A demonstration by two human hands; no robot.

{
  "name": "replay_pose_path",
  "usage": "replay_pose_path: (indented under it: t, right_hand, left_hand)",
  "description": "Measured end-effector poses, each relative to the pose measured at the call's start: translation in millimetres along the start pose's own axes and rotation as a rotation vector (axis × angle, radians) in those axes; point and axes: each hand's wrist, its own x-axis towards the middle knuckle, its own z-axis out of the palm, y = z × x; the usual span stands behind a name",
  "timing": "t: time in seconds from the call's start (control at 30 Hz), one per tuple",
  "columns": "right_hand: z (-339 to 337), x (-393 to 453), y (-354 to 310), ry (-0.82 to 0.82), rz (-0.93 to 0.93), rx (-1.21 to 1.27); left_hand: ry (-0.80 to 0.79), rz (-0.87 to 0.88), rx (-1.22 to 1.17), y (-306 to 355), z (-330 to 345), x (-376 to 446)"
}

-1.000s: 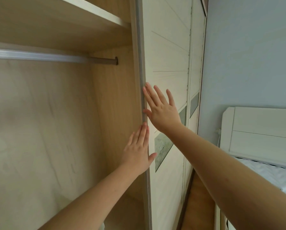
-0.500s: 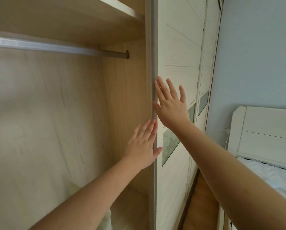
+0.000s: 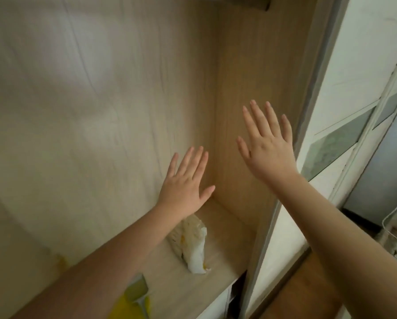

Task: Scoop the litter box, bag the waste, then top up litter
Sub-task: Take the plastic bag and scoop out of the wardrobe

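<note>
Reaching both hands into an open wardrobe, fingers straight and spread.

Left hand (image 3: 185, 184) and right hand (image 3: 267, 143) hold nothing. A white bag (image 3: 193, 244) lies on the wardrobe shelf (image 3: 225, 245) near its back right corner, below the left hand; a yellow item (image 3: 133, 300) sits at the front edge.

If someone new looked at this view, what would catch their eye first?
Two open hands, the left hand and the right hand, raised with fingers spread inside an open wardrobe. Below the left hand, a white bag sits on the wooden shelf; something yellow shows at the bottom edge.
</note>
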Motion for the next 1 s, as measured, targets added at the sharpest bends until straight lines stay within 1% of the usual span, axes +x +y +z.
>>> replay_pose_path:
  t: [0.27, 0.43, 0.57, 0.73, 0.87, 1.0]
  right_hand:
    - [52.5, -26.9, -67.4, -0.14, -0.072, 0.219]
    - [76.1, -45.3, -110.6, -0.189, -0.134, 0.274]
    - [95.4, -55.9, -133.4, -0.23, -0.162, 0.29]
    - [112.8, -69.2, -154.2, -0.309, -0.197, 0.303]
    - [124.9, -87.5, -175.8, -0.371, -0.221, 0.3]
    - [139.1, -105.5, -202.6, -0.441, -0.25, 0.313]
  left_hand:
    - [0.008, -0.267, 0.044, -43.7, 18.0, -67.6]
    - [0.012, -0.38, 0.068, -62.2, 29.5, -91.7]
    - [0.033, -0.464, 0.039, -72.1, 53.9, -107.0]
    - [-0.1, -0.621, 0.01, -94.3, 97.6, -126.2]
    - [-0.258, -0.653, -0.005, -97.9, 129.5, -140.0]
    - [-0.34, -0.73, -0.036, -103.9, 152.4, -155.6]
